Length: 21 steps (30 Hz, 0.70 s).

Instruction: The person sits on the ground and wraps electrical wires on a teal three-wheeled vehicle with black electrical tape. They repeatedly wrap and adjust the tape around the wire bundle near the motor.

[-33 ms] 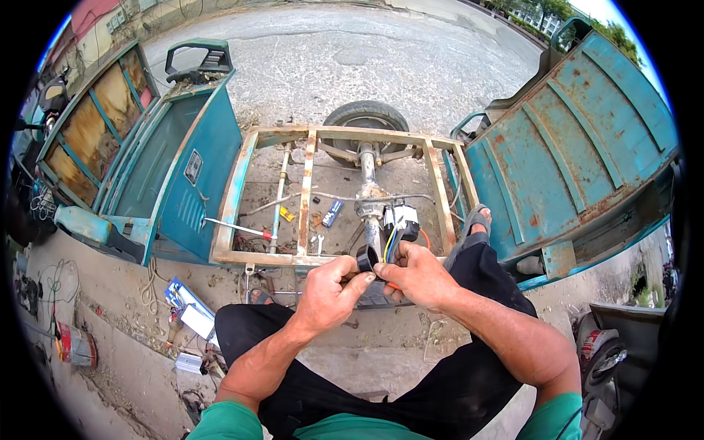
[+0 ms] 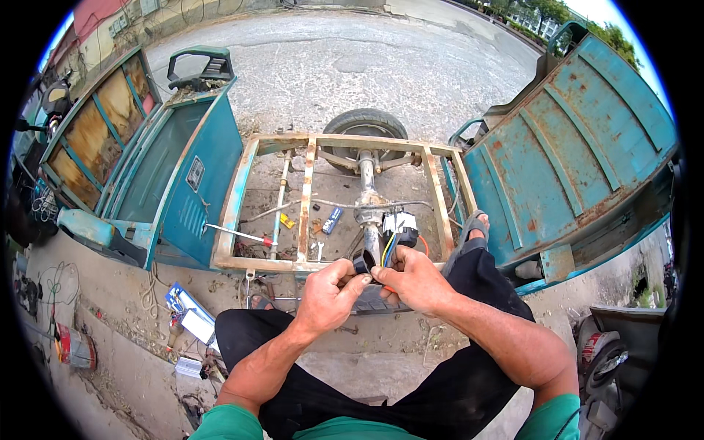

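My left hand (image 2: 328,292) is closed, thumb and fingers pinching a roll of black tape (image 2: 361,262) in front of the metal frame. Close against it, my right hand (image 2: 418,279) is closed round several thin wires (image 2: 389,251), yellow and blue, with orange showing below the fingers. The thumbs nearly meet, and the wire ends are hidden between the fingers. Just beyond the hands, a white and black motor unit (image 2: 400,226) sits by the axle (image 2: 369,194), and an orange cable (image 2: 424,245) curves out of it.
A rusty frame (image 2: 302,198) spans the space ahead, a wheel (image 2: 364,121) at its far side. Teal body panels stand left (image 2: 196,183) and right (image 2: 565,139). A long screwdriver (image 2: 246,235), a wrench (image 2: 320,250) and a blue box (image 2: 332,220) lie there. A red bucket (image 2: 75,346) stands left.
The whole view has shifted slightly. My hands keep their grip, and the tape roll has tilted a little to the left, with more of the coloured wires showing.
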{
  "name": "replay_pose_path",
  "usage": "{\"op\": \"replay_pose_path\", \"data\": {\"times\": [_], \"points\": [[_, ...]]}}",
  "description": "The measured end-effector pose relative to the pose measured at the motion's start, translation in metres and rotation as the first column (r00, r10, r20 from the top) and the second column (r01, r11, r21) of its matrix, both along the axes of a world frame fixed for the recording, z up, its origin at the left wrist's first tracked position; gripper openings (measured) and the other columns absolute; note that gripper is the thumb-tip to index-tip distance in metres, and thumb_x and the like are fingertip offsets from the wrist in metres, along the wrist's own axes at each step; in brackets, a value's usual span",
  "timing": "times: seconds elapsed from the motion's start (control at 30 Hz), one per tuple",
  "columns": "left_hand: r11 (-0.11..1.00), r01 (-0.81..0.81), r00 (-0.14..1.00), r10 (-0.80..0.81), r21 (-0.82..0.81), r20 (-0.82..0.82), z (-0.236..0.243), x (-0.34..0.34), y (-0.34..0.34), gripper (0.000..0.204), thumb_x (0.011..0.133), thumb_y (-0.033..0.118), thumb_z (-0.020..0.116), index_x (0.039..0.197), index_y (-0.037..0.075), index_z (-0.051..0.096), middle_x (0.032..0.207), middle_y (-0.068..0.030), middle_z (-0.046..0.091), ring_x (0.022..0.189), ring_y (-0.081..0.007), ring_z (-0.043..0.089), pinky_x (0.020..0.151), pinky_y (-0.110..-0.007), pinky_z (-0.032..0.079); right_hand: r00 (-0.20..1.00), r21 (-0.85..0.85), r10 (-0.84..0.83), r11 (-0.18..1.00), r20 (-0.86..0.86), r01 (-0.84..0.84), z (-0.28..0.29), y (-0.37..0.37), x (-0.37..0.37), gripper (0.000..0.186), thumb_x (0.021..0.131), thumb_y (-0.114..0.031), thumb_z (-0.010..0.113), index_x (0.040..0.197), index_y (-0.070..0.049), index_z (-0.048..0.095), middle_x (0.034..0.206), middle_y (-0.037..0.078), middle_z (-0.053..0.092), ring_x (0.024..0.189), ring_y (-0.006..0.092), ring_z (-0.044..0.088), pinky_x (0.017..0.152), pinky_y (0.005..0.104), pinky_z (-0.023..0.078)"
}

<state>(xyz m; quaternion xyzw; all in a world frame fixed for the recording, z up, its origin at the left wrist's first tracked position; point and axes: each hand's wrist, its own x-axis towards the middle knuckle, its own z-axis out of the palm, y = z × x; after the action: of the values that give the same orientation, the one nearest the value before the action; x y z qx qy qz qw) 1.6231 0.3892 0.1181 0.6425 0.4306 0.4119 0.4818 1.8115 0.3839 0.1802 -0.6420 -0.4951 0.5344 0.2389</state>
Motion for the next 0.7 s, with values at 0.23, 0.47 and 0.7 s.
{"op": "replay_pose_path", "data": {"times": [0.23, 0.47, 0.7], "points": [[0.985, -0.092, 0.977, 0.118, -0.142, 0.18, -0.002, 0.01, -0.014, 0.02, 0.092, 0.014, 0.075, 0.085, 0.002, 0.061, 0.068, 0.0001, 0.063, 0.061, -0.005, 0.054, 0.056, -0.024, 0.044, 0.962, 0.381, 0.044, 0.913, 0.269, -0.148, 0.0, -0.014, 0.0, 0.033, 0.088, -0.024, 0.067, 0.091, 0.007, 0.058, 0.079, 0.025, 0.066, 0.074, 0.0371, 0.066, 0.072, 0.0462, 0.051], [0.996, 0.062, 0.997, -0.065, 0.071, 0.04, 0.035, -0.008, -0.034, 0.018, 0.09, 0.005, 0.073, 0.104, -0.002, 0.065, 0.076, -0.001, 0.066, 0.067, -0.0043, 0.058, 0.059, -0.023, 0.047, 0.963, 0.413, 0.248, 0.87, 0.109, -0.271, 0.024, -0.025, 0.009, 0.031, 0.089, -0.02, 0.068, 0.098, 0.009, 0.062, 0.077, 0.018, 0.067, 0.069, 0.0245, 0.062, 0.068, 0.0399, 0.051], [0.857, 0.263, 0.935, -0.113, 0.442, -0.336, 0.071, -0.014, -0.07, 0.023, 0.077, 0.001, 0.073, 0.099, 0.0, 0.069, 0.077, -0.0077, 0.065, 0.064, -0.015, 0.061, 0.057, -0.031, 0.048, 0.874, 0.389, 0.486, 0.809, -0.023, -0.44, 0.041, -0.047, 0.024, 0.031, 0.095, -0.02, 0.066, 0.104, 0.009, 0.061, 0.083, 0.012, 0.068, 0.076, 0.0173, 0.066, 0.071, 0.0368, 0.055]]}}
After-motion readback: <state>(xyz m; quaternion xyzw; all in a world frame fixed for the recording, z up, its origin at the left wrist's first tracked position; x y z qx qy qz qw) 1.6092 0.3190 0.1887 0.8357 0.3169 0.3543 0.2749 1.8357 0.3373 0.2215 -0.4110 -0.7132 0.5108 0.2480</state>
